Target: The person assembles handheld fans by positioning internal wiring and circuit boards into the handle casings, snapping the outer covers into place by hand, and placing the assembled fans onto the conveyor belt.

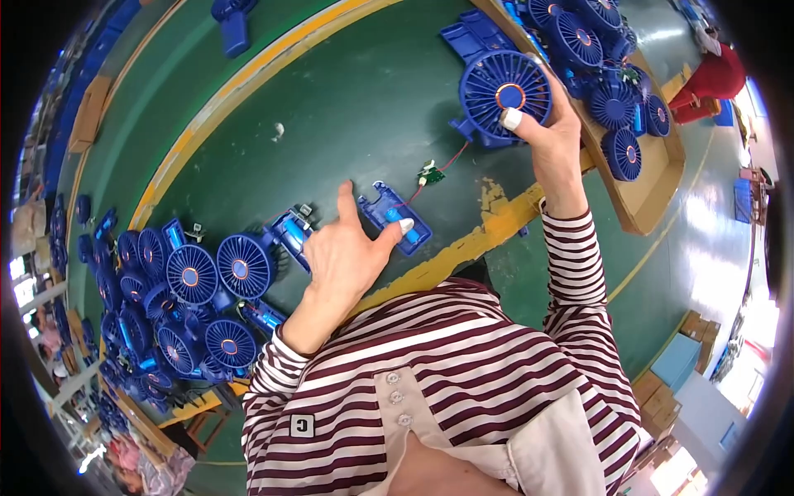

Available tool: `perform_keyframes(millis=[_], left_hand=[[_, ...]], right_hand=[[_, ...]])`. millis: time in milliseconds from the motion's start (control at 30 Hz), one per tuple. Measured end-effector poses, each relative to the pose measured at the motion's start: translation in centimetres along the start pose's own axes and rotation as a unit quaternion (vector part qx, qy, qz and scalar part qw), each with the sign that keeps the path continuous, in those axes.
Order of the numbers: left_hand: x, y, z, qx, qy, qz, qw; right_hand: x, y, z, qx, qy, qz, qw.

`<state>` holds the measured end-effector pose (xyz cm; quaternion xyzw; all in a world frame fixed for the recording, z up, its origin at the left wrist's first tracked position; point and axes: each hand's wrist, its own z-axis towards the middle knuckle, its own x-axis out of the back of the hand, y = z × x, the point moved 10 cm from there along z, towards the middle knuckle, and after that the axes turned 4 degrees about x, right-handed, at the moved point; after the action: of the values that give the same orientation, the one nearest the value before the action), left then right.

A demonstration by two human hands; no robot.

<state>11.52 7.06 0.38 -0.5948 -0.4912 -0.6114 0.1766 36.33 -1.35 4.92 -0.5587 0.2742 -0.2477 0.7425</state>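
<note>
My right hand [552, 136] is closed around the round head of a blue handheld fan [509, 91], its thumb on the front grille. A red wire runs from the fan to a small green circuit board [431, 174]. From there more wire leads to a blue plastic handle shell [385, 205] with a light-blue battery cell lying in it. My left hand [351, 252] is open, with the thumb resting on the shell's near end and the index finger stretched out beside it. Another handle part with a battery [291, 240] lies just left of this hand, partly covered by it.
A heap of blue fans [186, 306] covers the bench on the left. To the right stands a cardboard tray [653, 198] holding several fans. A lone blue piece [233, 29] lies at the far side. Another person in red [715, 78] is at the far right.
</note>
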Motion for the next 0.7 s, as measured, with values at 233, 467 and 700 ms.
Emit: perform_keyframes(millis=[233,467,700], left_hand=[[-0.8,2.5,0.9,-0.058,0.051,-0.077,0.994],[-5.8,-1.8,0.3,0.154,-0.187,-0.66,0.711],[-4.7,-6.3,1.1,0.152,-0.168,-0.765,0.603]], right_hand=[[-1.5,1.6,-0.2,-0.058,-0.038,0.034,0.997],[-4.6,2.3,-0.6,-0.09,-0.098,0.054,0.99],[-9.8,3.4,-1.0,-0.137,-0.137,0.068,0.979]])
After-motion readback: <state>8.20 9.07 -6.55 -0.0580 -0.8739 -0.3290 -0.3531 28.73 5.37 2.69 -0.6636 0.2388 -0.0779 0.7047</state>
